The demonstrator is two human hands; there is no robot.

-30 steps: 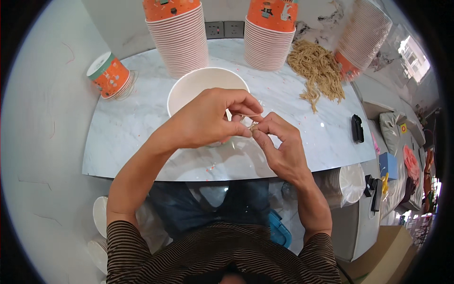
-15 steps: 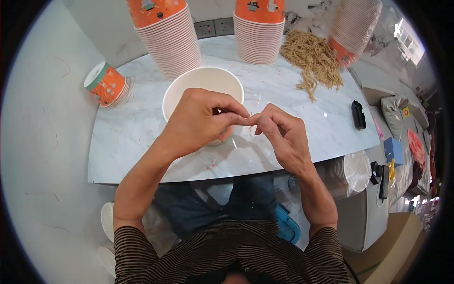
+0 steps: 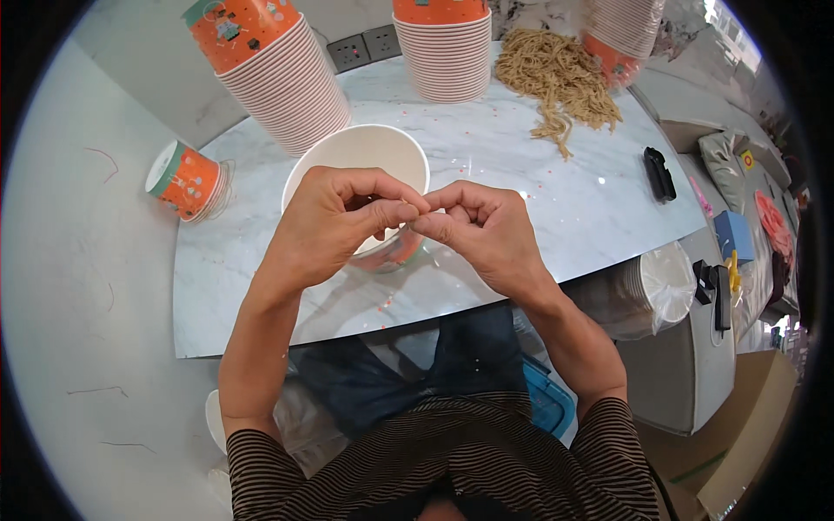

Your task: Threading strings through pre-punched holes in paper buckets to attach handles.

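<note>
My left hand [image 3: 326,221] and my right hand [image 3: 488,233] meet fingertip to fingertip, both pinched, in front of a large paper bucket [image 3: 382,143]. Whatever sits between the fingertips is too small or hidden to make out. The bucket stands upright, white inside, with an orange and green outside that shows below my hands. My left hand covers part of its rim and opening. A tangled heap of tan strings [image 3: 556,82] lies at the back right of the marble-patterned table [image 3: 521,252].
Tall stacks of orange paper buckets [image 3: 287,87] [image 3: 443,52] stand at the back. One small stack lies tipped at the left [image 3: 187,181]. A black tool-like object [image 3: 659,174] rests at the right. Bagged white containers [image 3: 656,291] sit below the table's right edge.
My right hand has come left, and the fingertips of both hands now press together. The whole view has also shifted a little.
</note>
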